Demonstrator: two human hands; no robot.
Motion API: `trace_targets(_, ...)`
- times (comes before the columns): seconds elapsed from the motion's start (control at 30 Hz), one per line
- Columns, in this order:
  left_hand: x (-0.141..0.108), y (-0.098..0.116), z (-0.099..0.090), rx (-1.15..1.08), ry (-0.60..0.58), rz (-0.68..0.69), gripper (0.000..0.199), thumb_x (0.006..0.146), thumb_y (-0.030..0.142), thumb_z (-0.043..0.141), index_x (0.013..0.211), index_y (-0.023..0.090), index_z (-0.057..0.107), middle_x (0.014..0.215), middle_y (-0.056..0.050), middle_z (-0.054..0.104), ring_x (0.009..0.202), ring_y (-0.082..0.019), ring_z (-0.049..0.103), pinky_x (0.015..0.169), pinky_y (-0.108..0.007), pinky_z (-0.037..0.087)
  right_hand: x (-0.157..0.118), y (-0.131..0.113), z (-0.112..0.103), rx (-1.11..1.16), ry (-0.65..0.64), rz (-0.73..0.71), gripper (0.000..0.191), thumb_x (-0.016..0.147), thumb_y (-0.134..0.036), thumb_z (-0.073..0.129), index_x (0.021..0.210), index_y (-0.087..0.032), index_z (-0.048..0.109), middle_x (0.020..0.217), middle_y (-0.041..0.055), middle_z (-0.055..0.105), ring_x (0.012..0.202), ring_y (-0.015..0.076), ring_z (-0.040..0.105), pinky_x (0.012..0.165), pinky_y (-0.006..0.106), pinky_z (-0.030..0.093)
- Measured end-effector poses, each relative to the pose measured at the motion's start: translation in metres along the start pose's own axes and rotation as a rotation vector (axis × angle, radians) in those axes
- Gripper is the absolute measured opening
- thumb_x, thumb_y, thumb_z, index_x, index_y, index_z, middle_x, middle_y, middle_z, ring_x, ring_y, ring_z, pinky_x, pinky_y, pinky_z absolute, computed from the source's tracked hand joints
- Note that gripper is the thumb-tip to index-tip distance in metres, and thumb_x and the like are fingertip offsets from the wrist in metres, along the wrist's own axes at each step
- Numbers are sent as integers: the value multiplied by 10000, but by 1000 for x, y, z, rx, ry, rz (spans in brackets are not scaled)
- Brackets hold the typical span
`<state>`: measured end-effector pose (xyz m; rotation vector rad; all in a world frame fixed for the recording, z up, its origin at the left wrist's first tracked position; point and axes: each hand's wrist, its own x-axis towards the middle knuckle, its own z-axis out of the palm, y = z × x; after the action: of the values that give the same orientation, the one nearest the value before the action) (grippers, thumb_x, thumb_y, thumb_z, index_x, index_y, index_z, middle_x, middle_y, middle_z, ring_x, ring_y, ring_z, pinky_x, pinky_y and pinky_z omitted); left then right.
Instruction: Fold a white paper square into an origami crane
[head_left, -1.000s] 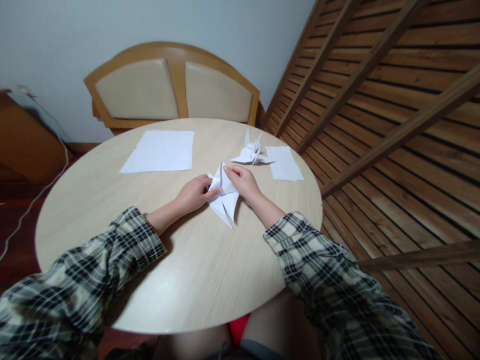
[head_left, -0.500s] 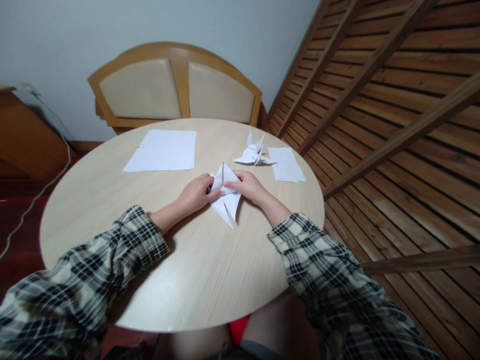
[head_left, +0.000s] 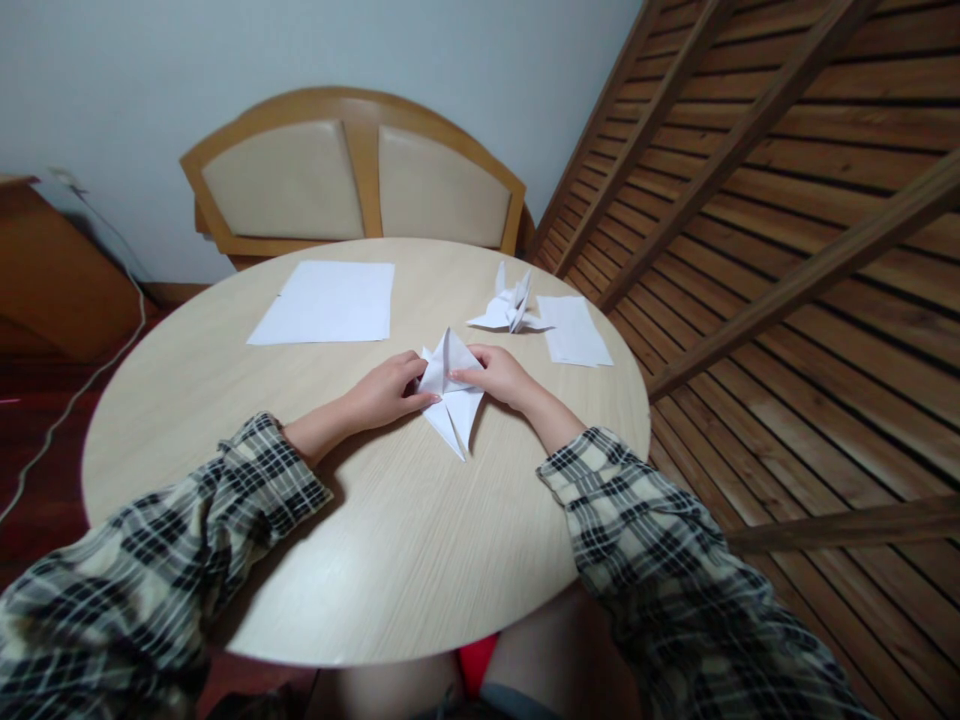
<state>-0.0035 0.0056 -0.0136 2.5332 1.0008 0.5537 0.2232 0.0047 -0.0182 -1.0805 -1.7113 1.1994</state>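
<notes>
Between my hands, over the middle of the round table (head_left: 390, 560), is a folded white origami paper (head_left: 459, 405) with two pointed legs toward me and a peak at the far end. My left hand (head_left: 390, 388) pinches its left edge, thumb on top and the other fingers curled at the side. From the right, my right hand (head_left: 501, 376) grips it with the thumb lying on the upper face; its other fingers are mostly hidden behind the paper. Just beyond stand finished-looking folded paper cranes (head_left: 511, 305), overlapping so that I cannot tell how many.
A stack of white sheets (head_left: 330, 300) lies at the back left of the table. Smaller white sheets (head_left: 574, 330) rest at the right, beside the cranes. A padded wooden headboard (head_left: 360, 170) stands behind the table, and a slatted wooden partition (head_left: 787, 250) rises on the right.
My left hand has slid slightly left and down along the paper's edge, its thumb now nearer the rim. The right thumb has shifted a little, and the upper flap looks slightly more raised.
</notes>
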Motion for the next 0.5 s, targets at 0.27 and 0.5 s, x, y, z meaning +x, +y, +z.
trace_targets(0.27,-7,-5,-8,-91,-30,5,198,900,371,614,853,182,584,923,-56,557,788,-187,540,734,-333,466,-1,0,-2,-33,-40,-3,258,701,-358,753,849,-158,686,814,23,644,717,156,535,653,297,402)
trace_targets(0.5,-4,-13,-3,-27,37,-43,164,899,347,607,882,184,606,868,-44,569,753,-179,528,706,-315,430,-2,0,-3,-65,-79,-47,231,709,-347,744,839,-168,675,829,20,628,728,156,530,666,294,406)
